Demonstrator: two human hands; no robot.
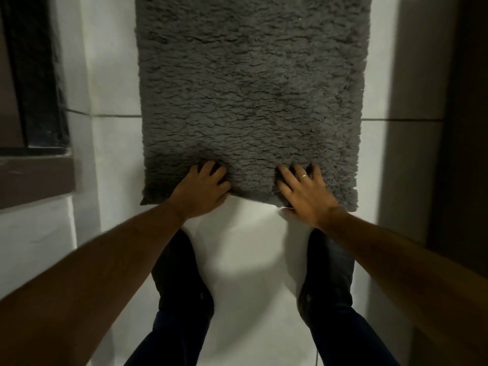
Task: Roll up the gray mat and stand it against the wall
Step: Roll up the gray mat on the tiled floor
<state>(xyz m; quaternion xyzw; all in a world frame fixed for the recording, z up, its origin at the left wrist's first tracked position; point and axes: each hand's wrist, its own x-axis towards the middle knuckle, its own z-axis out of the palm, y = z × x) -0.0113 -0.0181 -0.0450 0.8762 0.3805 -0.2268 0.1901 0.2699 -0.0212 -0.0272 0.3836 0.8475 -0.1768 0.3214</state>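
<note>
The gray shaggy mat lies flat on the white tiled floor, running from the top of the head view down to its near edge. My left hand grips that near edge left of the middle, fingers on the pile and thumb under the edge. My right hand, with a ring on one finger, grips the same edge right of the middle. Between the hands the near edge is lifted slightly off the floor. The far end of the mat is out of view.
My two legs in dark trousers stand on the white floor just below the mat. A dark frame with a brown ledge is on the left. A dark wall or door runs along the right.
</note>
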